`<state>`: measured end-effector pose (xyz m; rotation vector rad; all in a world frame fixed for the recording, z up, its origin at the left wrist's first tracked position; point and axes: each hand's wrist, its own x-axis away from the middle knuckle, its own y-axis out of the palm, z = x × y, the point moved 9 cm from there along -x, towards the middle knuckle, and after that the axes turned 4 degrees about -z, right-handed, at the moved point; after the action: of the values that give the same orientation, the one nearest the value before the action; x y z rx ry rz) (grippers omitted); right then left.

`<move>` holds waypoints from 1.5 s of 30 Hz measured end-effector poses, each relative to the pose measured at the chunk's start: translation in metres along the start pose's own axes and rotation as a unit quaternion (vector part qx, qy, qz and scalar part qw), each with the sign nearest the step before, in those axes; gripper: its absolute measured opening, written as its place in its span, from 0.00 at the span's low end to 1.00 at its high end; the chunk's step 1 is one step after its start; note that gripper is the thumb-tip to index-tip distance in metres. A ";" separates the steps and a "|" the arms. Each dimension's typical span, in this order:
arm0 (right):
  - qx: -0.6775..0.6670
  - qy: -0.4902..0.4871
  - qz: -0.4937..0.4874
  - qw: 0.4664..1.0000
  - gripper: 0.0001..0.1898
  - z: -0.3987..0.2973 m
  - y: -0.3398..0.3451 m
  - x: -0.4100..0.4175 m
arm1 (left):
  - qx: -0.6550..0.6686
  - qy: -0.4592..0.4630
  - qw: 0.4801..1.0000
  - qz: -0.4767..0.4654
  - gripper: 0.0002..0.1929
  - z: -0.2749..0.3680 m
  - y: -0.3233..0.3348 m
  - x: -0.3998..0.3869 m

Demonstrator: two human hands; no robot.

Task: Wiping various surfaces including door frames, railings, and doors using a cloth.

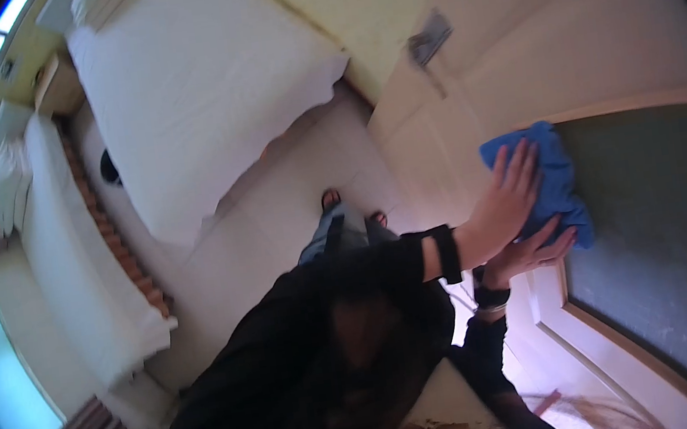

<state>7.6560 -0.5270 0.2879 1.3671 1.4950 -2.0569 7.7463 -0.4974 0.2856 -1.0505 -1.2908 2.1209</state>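
Observation:
A blue cloth (548,178) lies bunched against the near edge of a dark grey panel (652,187) in a wood-coloured frame. Whether the panel is glass, a mirror or something else I cannot tell. My left hand (512,182) presses on the upper part of the cloth with its fingers spread. Lower down, my right hand (534,251) rests its fingertips on the cloth's bottom end. Both arms reach out to the right, in black sleeves with dark bands at the wrists.
A beige door (530,47) with a metal handle (432,39) stands above the panel. Two beds with white sheets, a large one (196,84) and a narrower one (64,245), occupy the left side. A wooden nightstand (60,86) sits between them. Pale floor tiles (253,220) run beneath my feet.

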 end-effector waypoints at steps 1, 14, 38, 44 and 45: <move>-0.010 -0.011 -0.020 1.000 0.34 -0.003 0.000 -0.001 | -0.005 -0.005 1.000 0.001 0.27 0.000 -0.005 -0.001; -0.170 0.095 0.012 0.981 0.27 0.007 0.017 -0.030 | 0.260 0.008 0.965 0.027 0.30 -0.058 -0.020 0.001; -0.157 0.178 -0.029 0.971 0.26 -0.234 0.246 -0.137 | 0.249 0.127 0.946 -0.166 0.28 -0.186 -0.039 -0.061; -0.137 0.246 0.002 0.960 0.25 -0.204 0.138 -0.081 | 0.245 0.237 0.922 -0.182 0.27 -0.218 -0.042 -0.082; -0.117 0.261 0.013 0.958 0.25 -0.203 0.133 -0.074 | 0.231 0.318 0.897 -0.202 0.26 -0.215 -0.042 -0.077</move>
<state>7.8916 -0.4364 0.2595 1.9035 1.8322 -1.4993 7.9627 -0.4136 0.2932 -1.0229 -0.5772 1.4696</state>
